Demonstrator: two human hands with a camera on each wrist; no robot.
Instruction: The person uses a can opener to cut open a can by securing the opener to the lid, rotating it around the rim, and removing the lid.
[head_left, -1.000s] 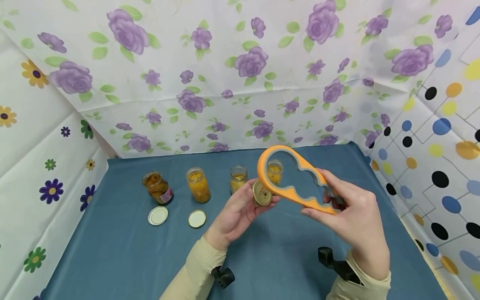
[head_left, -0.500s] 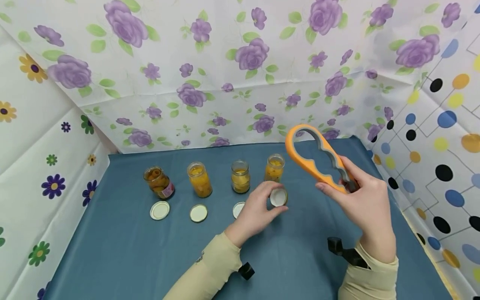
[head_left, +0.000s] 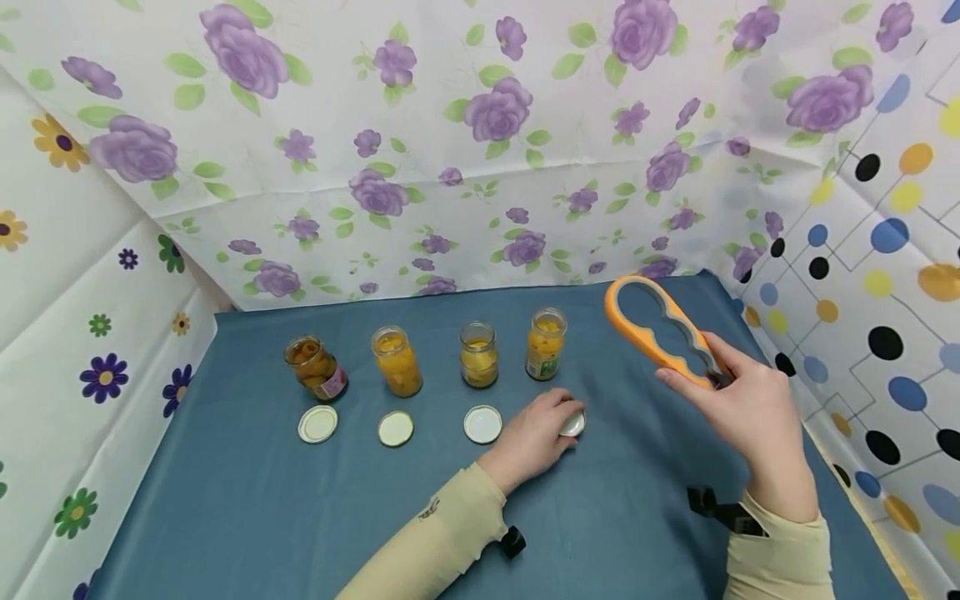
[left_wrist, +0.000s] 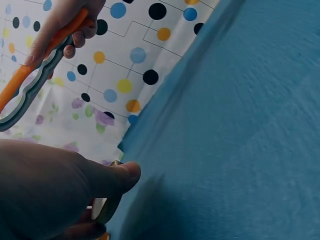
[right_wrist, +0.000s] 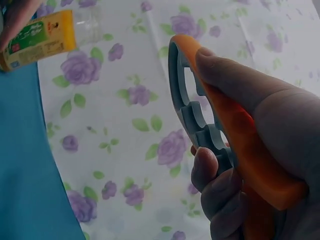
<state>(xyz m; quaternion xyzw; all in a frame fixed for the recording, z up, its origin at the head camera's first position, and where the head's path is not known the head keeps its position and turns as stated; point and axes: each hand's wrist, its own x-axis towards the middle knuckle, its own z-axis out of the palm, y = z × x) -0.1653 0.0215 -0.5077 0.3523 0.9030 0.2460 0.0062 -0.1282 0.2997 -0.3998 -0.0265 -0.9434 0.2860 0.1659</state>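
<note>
My left hand (head_left: 531,437) pinches a small round jar lid (head_left: 573,423) by its edge, low over the cloth, its white inside facing up. In the left wrist view, the thumb and fingers are on the tilted lid (left_wrist: 108,209). My right hand (head_left: 757,412) grips an orange and grey jar opener (head_left: 647,341) in the air at the right, its loop pointing up and left. Nearest the left hand stands an uncovered glass jar (head_left: 545,348) of yellow pieces. Another lid (head_left: 482,424) lies just left of that hand.
Further left stand more uncovered jars: one of yellow pieces (head_left: 479,358), a taller yellow one (head_left: 398,364) and a brown one (head_left: 315,368). Lids (head_left: 395,428) lie before them on the blue cloth (head_left: 247,500). Flowered sheeting (head_left: 450,217) rises behind.
My left hand has turned the lid from gold side to white side, moved right and lowered it toward the cloth. The third lid now shows fully. The right hand has drawn the opener rightward.
</note>
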